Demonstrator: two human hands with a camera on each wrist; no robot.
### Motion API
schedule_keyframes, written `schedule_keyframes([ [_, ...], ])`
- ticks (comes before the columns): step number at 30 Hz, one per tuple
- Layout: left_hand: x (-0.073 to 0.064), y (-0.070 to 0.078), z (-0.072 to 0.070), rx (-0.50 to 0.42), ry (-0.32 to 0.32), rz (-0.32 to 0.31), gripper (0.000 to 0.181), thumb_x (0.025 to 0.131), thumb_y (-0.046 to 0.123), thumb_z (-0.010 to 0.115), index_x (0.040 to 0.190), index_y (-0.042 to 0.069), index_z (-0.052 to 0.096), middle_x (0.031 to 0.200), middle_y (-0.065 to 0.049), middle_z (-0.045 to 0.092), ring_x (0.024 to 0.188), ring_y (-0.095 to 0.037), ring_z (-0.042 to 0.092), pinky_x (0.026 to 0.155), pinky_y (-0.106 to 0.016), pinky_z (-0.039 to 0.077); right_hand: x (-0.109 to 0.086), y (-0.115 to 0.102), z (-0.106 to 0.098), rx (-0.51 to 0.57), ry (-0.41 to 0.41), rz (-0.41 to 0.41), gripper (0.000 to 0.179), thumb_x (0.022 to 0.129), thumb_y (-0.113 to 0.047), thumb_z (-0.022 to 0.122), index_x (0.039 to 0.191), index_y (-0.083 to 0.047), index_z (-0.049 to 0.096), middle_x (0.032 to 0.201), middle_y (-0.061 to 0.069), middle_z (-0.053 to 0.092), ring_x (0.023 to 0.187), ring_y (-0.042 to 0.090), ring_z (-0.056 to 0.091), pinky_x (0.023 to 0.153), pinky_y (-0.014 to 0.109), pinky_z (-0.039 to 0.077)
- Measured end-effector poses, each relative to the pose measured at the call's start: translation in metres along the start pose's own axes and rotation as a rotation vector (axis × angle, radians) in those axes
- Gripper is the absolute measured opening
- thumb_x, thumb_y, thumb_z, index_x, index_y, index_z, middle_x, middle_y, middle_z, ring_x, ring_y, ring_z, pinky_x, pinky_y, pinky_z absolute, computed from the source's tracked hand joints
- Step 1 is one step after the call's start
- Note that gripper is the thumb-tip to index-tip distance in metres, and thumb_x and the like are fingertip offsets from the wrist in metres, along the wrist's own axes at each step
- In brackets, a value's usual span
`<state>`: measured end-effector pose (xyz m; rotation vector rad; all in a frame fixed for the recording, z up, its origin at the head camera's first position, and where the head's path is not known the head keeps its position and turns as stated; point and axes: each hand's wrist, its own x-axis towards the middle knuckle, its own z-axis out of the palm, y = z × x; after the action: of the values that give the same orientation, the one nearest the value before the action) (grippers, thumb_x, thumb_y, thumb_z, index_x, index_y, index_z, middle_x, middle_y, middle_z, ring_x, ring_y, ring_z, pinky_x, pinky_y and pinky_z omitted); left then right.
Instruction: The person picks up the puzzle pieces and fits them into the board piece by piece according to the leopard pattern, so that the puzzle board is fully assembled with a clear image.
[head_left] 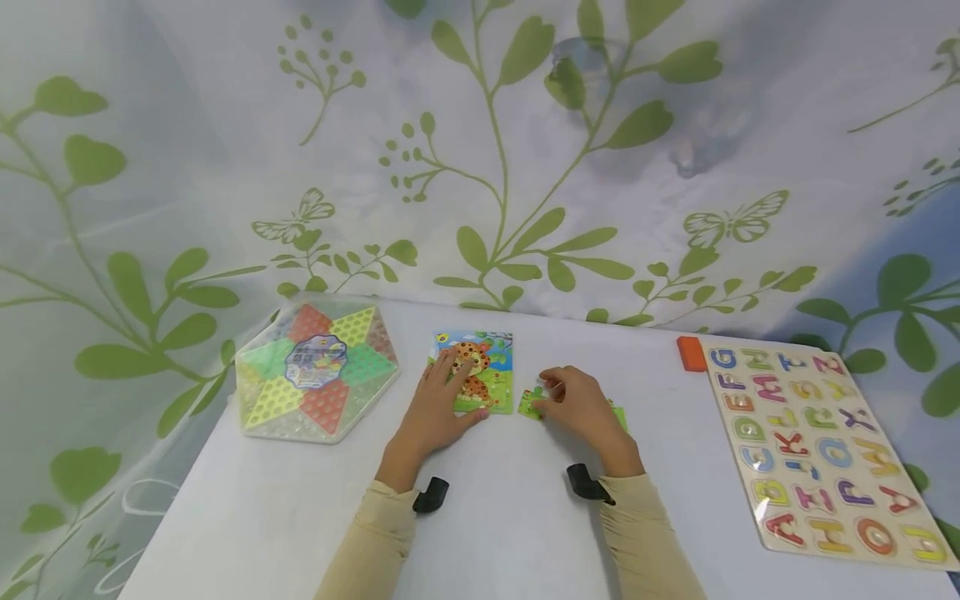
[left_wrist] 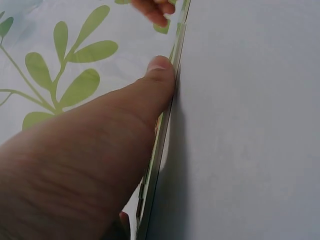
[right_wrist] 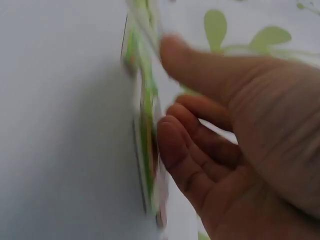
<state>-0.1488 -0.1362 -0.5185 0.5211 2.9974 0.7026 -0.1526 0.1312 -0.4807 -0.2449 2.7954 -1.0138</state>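
Note:
A small jigsaw puzzle with a spotted cartoon animal on green and blue lies flat on the table. My left hand rests on its left part with the fingers spread, hiding some of the picture; the left wrist view has the thumb along the puzzle's near edge. To the right, my right hand pinches a green puzzle piece between thumb and fingers. More green pieces show from behind that hand. In the right wrist view, the puzzle pieces are blurred, close by the fingertips.
A hexagonal Chinese checkers board in clear wrap lies on the left. On the right are a wooden alphabet board and an orange-red block at its corner. A leaf-patterned curtain hangs behind the white table.

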Motion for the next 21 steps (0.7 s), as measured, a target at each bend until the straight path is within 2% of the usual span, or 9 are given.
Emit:
schedule_keyframes([
  [5, -0.005, -0.004, -0.001, -0.052, 0.045, -0.067, 0.103, 0.087, 0.055, 0.076, 0.163, 0.01, 0.024, 0.171, -0.017, 0.016, 0.159, -0.037, 0.015, 0.129, -0.055, 0.018, -0.008, 0.01, 0.0, -0.054, -0.038, -0.029, 0.069, 0.076, -0.039, 0.09, 0.133, -0.005, 0.068, 0.098, 0.003, 0.064, 0.084, 0.017, 0.052, 0.076, 0.032, 0.045],
  [7, -0.006, -0.004, -0.002, -0.088, 0.057, -0.089, 0.107, 0.086, 0.053, 0.078, 0.163, 0.004, 0.022, 0.17, -0.021, 0.016, 0.157, -0.042, 0.017, 0.127, -0.057, 0.02, -0.009, 0.011, 0.003, -0.057, -0.037, -0.037, 0.073, 0.075, -0.041, 0.09, 0.134, -0.005, 0.067, 0.099, 0.003, 0.064, 0.084, 0.016, 0.051, 0.076, 0.031, 0.045],
  [10, -0.007, -0.003, -0.003, -0.123, 0.044, -0.139, 0.114, 0.085, 0.054, 0.079, 0.163, 0.002, 0.014, 0.17, -0.023, 0.013, 0.157, -0.042, 0.016, 0.128, -0.056, 0.02, -0.01, 0.01, 0.007, -0.071, -0.033, -0.05, 0.075, 0.076, -0.042, 0.089, 0.136, -0.003, 0.065, 0.104, 0.006, 0.065, 0.085, 0.017, 0.053, 0.078, 0.034, 0.047],
  [15, -0.009, -0.002, -0.004, -0.129, 0.026, -0.202, 0.12, 0.084, 0.055, 0.079, 0.163, -0.001, 0.009, 0.171, -0.022, 0.01, 0.158, -0.04, 0.014, 0.128, -0.054, 0.019, -0.008, 0.009, 0.012, -0.101, -0.013, -0.051, 0.066, 0.077, -0.037, 0.09, 0.131, -0.006, 0.069, 0.107, 0.007, 0.065, 0.091, 0.019, 0.058, 0.085, 0.04, 0.051],
  [21, -0.008, 0.0, -0.008, -0.153, 0.025, -0.194, 0.118, 0.085, 0.054, 0.078, 0.163, -0.003, 0.01, 0.171, -0.022, 0.012, 0.159, -0.039, 0.013, 0.129, -0.054, 0.018, -0.007, 0.006, 0.012, -0.084, 0.012, -0.051, 0.048, 0.079, -0.03, 0.089, 0.119, -0.009, 0.074, 0.107, 0.007, 0.063, 0.094, 0.022, 0.06, 0.088, 0.044, 0.052],
])
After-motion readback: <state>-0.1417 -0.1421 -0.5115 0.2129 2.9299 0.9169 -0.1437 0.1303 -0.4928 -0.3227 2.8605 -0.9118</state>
